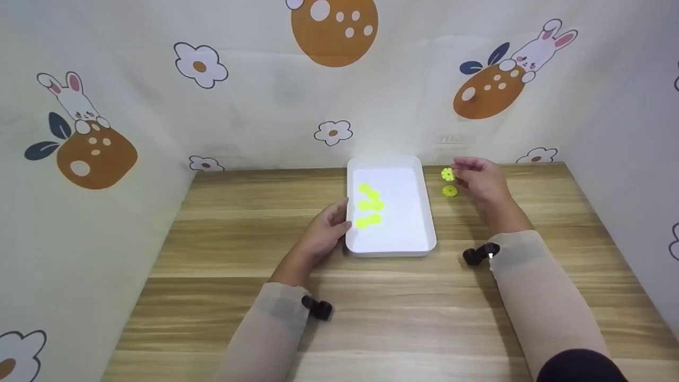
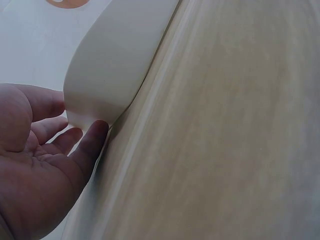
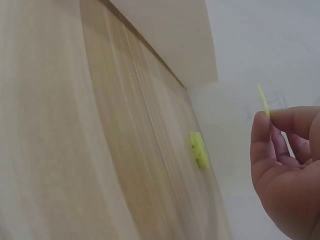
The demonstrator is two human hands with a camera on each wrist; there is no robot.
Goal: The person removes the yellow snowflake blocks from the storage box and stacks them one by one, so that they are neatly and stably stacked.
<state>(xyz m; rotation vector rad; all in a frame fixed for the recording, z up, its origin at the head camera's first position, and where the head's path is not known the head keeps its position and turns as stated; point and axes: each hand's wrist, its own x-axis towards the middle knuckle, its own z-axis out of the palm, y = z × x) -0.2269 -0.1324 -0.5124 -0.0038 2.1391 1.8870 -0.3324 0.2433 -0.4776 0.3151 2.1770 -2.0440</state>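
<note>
A shallow white tray (image 1: 406, 212) lies on the table, its left side held by my left hand (image 1: 324, 229). In the left wrist view, the fingers of the left hand (image 2: 45, 155) and its thumb meet the end of the tray's wall (image 2: 110, 60). My right hand (image 1: 482, 183) is raised to the right of the tray. Its thumb and finger pinch a thin yellow notched disc (image 1: 447, 174), seen edge-on as a yellow sliver (image 3: 263, 99) in the right wrist view. Just below it, another yellow notched piece (image 1: 450, 191) rests on the table.
Several bright yellow pieces (image 1: 374, 206) lie in the tray's left half, their outlines blurred together. Behind the wooden table (image 1: 238, 223) hangs a patterned cloth wall (image 1: 254, 116), close to the tray's far end. A dark round shape (image 1: 581, 366) covers the lower right corner.
</note>
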